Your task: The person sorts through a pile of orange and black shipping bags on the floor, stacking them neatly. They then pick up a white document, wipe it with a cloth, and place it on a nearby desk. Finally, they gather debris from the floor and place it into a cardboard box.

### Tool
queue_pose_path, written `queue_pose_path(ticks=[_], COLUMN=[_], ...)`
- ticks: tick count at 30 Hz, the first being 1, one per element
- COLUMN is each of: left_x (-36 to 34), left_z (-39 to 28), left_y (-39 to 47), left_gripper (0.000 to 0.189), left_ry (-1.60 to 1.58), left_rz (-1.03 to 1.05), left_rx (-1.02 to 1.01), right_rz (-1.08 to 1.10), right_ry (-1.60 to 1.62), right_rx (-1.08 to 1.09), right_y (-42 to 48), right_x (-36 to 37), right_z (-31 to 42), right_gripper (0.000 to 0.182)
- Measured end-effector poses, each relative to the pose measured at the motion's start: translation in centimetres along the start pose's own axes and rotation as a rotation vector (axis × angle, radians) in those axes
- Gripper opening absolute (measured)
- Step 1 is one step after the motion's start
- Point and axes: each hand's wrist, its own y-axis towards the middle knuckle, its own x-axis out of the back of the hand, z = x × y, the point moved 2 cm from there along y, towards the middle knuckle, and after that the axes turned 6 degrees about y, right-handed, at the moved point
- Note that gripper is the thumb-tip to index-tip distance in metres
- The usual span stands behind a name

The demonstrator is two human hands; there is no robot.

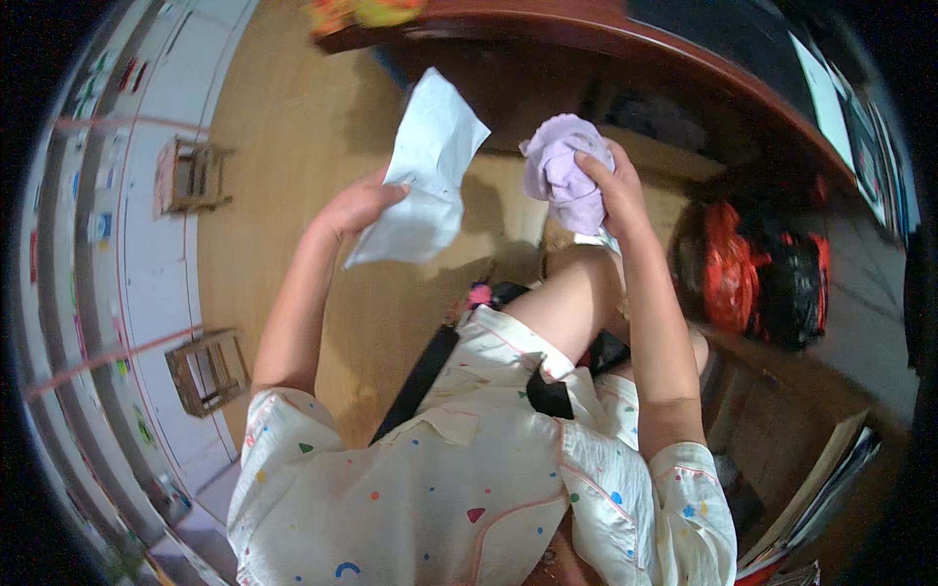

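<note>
My left hand [364, 204] holds a creased white sheet [432, 168], perhaps paper, by its left edge, with the thumb on top. The sheet stands out over the wooden floor. In my right hand [621, 192] is a bunched light-purple cloth [568, 172], gripped at its right side with the thumb over it. Sheet and cloth are apart. Both are held out in front of my bent legs. The fingers behind each are partly hidden.
A dark red-brown desk [586, 18] curves across the top and right. Red and black plastic bags [733, 271] lie at right. Two small wooden stools [209, 372] stand by white shelving [157, 271] at left. Papers [832, 117] lie on the desk.
</note>
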Motion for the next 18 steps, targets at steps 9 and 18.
queue_pose_path(ticks=[9, 18], left_x=[5.2, 7.6], left_z=[14.4, 18.1], left_y=[-9.9, -11.7], left_gripper=[0.048, 0.031], left_ry=[-0.866, -1.185], left_rz=[-0.183, -0.567], left_rx=[-0.056, 0.029], right_rz=[0.388, 0.683], right_ry=[-0.679, -1.291], right_rx=[0.584, 0.211], right_y=[-3.2, 1.5], right_x=[-22.5, -15.1], right_z=[-7.4, -20.9], right_gripper=[0.064, 0.034])
